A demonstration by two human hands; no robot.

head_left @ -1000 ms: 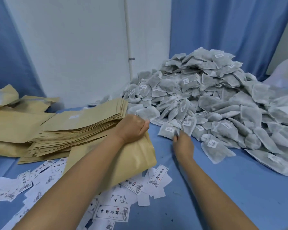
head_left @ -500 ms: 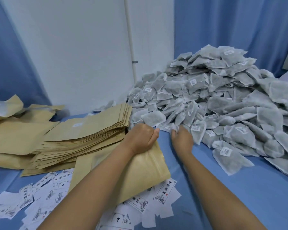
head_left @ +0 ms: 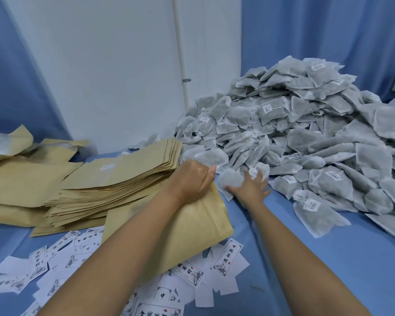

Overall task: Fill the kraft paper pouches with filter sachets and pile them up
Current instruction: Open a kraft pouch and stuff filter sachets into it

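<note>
Blue tabletop [head_left: 328,258] below: fingers [head_left: 209,173] of the left hand [head_left: 189,181] clench the kraft pouch [head_left: 192,224] at its top edge; the right hand [head_left: 249,190], blurred, grasps a filter sachet [head_left: 230,179] just beside them. Beyond lies the sachet heap [head_left: 306,133]; leftward, the pouch stack [head_left: 114,179].

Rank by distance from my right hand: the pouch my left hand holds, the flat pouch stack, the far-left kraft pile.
In the head view:
1. Held pouch, beside the right hand, gripped by the left hand.
2. Flat pouch stack, farther left.
3. Far-left kraft pile, at frame edge.
</note>
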